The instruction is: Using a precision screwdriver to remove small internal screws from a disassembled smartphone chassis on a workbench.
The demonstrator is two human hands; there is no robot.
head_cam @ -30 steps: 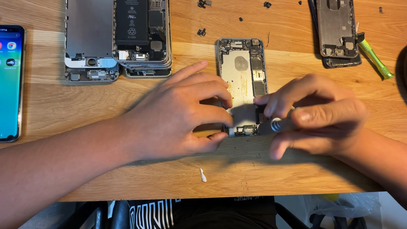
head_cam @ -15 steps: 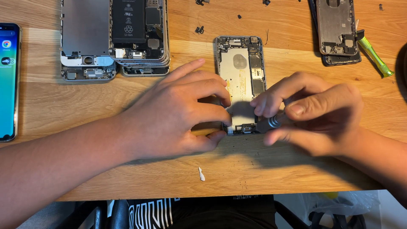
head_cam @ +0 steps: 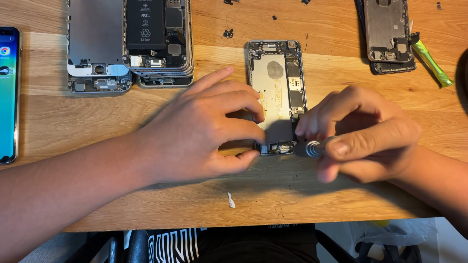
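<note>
Since the earlier frames the right hand (head_cam: 363, 134) has shifted slightly leftward along the lower edge of the open phone shell (head_cam: 277, 92), and the view has drifted a little; the left hand (head_cam: 204, 129) stays planted. The shell lies flat at mid-worktop (head_cam: 317, 195), its bare metal interior showing a yellowish adhesive strip and small dark boards. The left hand presses down on its lower left corner, fingers spread; the right hand is closed around a screwdriver (head_cam: 312, 147) with a ribbed silver cap, tip hidden at the shell's bottom connector area. Judged good practice: keep the driver upright, press lightly, and let the left hand stop the shell from sliding on the smooth wood. Outward lie a stack of opened phones (head_cam: 158, 44) with a black battery, a grey shielded screen panel (head_cam: 95, 44), another gutted shell (head_cam: 387, 31) on a dark phone, a green pry tool (head_cam: 431, 61), loose black screws (head_cam: 227, 33), and a lit phone (head_cam: 9, 92) at the left edge.
</note>
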